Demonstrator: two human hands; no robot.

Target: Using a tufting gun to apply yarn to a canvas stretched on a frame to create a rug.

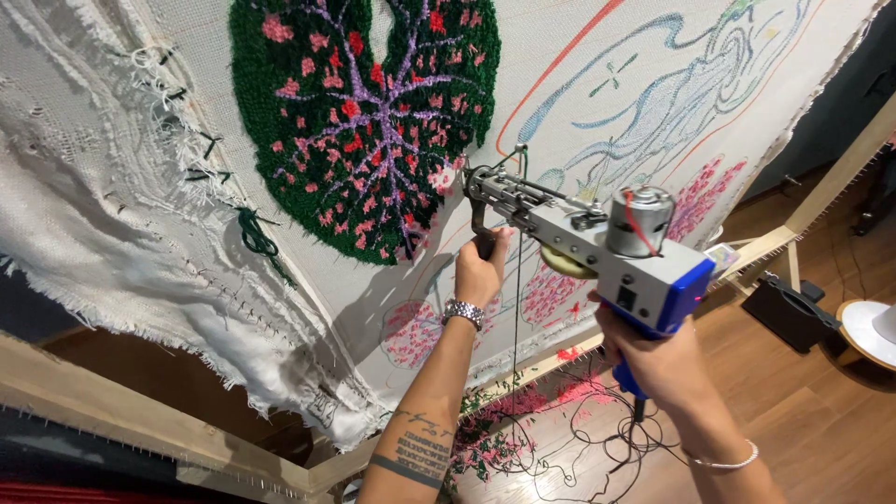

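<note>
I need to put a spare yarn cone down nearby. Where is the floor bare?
Bare wood floor lies right of the right hand, before the black box. Under the frame's lower bar, yarn scraps and cord loops crowd it.

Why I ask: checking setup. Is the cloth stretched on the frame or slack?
Stretched: the cloth lies flat across the wooden frame, edges hooked there.

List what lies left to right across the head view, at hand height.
Frayed white cloth edge → left hand on the front handle → tufting gun → right hand → black box → round white stool.
</note>
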